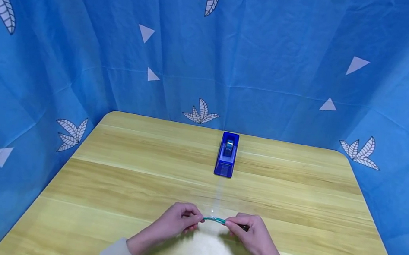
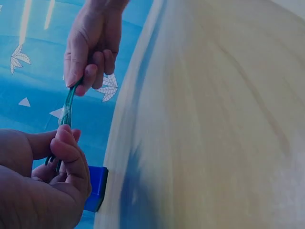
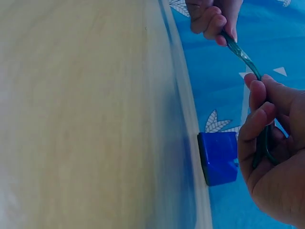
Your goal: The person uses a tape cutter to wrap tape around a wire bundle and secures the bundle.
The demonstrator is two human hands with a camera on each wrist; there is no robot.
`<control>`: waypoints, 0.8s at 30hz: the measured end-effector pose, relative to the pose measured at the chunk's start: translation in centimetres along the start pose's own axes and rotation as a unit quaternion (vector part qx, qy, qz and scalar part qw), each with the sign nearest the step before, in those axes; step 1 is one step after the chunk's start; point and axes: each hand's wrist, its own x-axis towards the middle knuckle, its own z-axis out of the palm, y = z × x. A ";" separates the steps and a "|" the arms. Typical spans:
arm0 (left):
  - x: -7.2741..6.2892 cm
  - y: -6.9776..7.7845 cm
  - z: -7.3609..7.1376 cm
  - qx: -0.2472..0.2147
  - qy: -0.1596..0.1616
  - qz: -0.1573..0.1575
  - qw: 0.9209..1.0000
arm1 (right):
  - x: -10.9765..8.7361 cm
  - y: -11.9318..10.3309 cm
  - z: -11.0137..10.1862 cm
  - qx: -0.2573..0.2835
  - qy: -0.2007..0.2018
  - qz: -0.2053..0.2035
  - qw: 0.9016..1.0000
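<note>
Both hands hold a thin bundle of green wires (image 1: pixel 219 220) stretched level between them, low over the table. My left hand (image 1: pixel 180 220) pinches one end between thumb and fingers; dark wire ends poke out beneath its fingers in the left wrist view. At the other end my right hand (image 1: pixel 252 234) pinches the bundle, with dark ends curling inside its palm. Shiny clear tape (image 2: pixel 66 114) lies on the middle of the wires (image 3: pixel 233 46). A faint clear strip (image 1: pixel 218 195) runs from there towards the blue tape dispenser (image 1: pixel 226 154).
The dispenser stands near the back middle of the wood-grain table (image 1: pixel 126 155). A blue patterned curtain (image 1: pixel 275 68) hangs behind the table and along both sides.
</note>
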 end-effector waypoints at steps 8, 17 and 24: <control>0.0 0.3 0.1 0.000 0.036 0.017 0.999 | 0.2 -0.1 -0.3 -0.013 -0.021 0.033 0.999; 0.0 0.6 0.1 0.032 0.056 0.063 0.996 | 1.3 -1.1 -1.2 -0.035 -0.082 0.037 0.995; -0.1 0.6 0.0 0.066 0.062 0.080 0.993 | 2.4 -0.6 -1.1 0.015 -0.151 0.049 0.987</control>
